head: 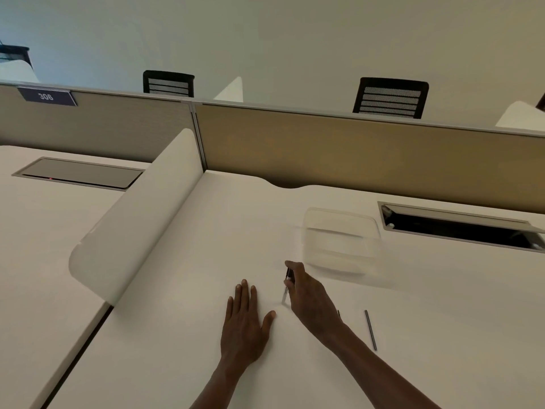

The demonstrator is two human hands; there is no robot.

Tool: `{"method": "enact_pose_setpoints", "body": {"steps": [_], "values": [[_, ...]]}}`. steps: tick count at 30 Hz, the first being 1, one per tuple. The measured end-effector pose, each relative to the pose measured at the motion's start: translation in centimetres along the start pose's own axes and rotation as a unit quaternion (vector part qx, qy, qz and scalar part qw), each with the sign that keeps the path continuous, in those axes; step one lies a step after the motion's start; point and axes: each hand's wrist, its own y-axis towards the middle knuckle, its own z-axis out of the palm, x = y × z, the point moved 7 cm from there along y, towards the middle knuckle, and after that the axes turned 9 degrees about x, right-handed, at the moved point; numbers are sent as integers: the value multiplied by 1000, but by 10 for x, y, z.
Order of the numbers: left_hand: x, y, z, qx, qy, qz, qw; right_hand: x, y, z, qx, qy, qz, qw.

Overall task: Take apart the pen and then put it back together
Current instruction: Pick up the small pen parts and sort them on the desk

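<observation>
Your right hand (309, 296) has the pen (287, 283) pinched between thumb and fingertips, the fingers curled closed around its upper part; the pen stands nearly upright, tilted a little, its lower tip at or just above the desk (182, 335) — you cannot tell whether it touches. The pen is blurred, so which part of it you hold is unclear. Your left hand (246, 329) lies flat on the desk just left of the pen, palm down, fingers straight and close together, thumb spread toward the pen, holding nothing. A thin dark rod (370, 330) lies loose on the desk to the right of your right wrist, well apart from the pen, and a small dark piece (339, 313) peeks out just beside the wrist. Beyond your right hand sits a clear box (342, 240), near the fingertips but not touching them. A white divider (141, 214) walls the desk on the left, a tan panel (354, 154) closes the far edge, and a cable tray (460, 225) opens at the far right. The widest bare stretch of desk lies between your left hand and the divider, and in front of both forearms.
</observation>
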Motion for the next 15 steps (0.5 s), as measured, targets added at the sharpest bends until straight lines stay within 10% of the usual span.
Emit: {"method": "enact_pose_setpoints", "body": {"steps": [15], "values": [[-1, -1, -2, 0, -8, 0, 1000, 9, -21, 6, 20, 4, -11, 1000]]}}
